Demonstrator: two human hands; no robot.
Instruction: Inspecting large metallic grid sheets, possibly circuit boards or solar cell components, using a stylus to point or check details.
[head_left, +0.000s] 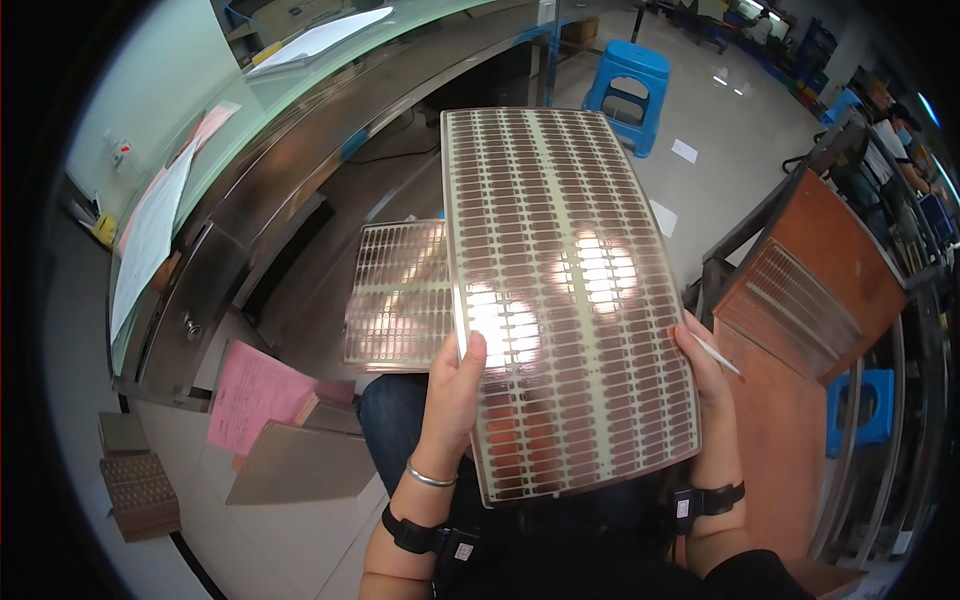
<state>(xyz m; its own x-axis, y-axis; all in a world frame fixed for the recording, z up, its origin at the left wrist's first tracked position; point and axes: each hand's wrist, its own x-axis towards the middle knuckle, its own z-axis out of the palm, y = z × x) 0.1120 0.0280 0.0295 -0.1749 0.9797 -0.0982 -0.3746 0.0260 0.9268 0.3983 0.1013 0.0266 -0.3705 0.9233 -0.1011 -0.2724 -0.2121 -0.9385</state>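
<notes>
A large circuit board panel (pixel 545 190), copper-brown with rows of small repeated oblong patterns and pale strips, is held up tilted in front of me. My left hand (pixel 455 390) is closed on its left edge, thumb on the face. On the right edge my right hand (pixel 708 375) grips it, and a thin white pen-like stick (pixel 715 355) with a dark tip pokes out from those fingers. The fingers behind the panel are hidden. Bright lamp reflections glare on its surface. Behind and left of it, a second similar panel (pixel 395 295) lies above my knee, partly covered.
Another patterned panel (pixel 800 300) leans on a brown board (pixel 870 270) at the right. A glass-topped bench (pixel 225 125) with papers curves along the left. Lower left are a pink sheet (pixel 260 400), flat boards (pixel 300 465) and a stacked pile (pixel 140 495). A blue stool (pixel 630 85) stands beyond.
</notes>
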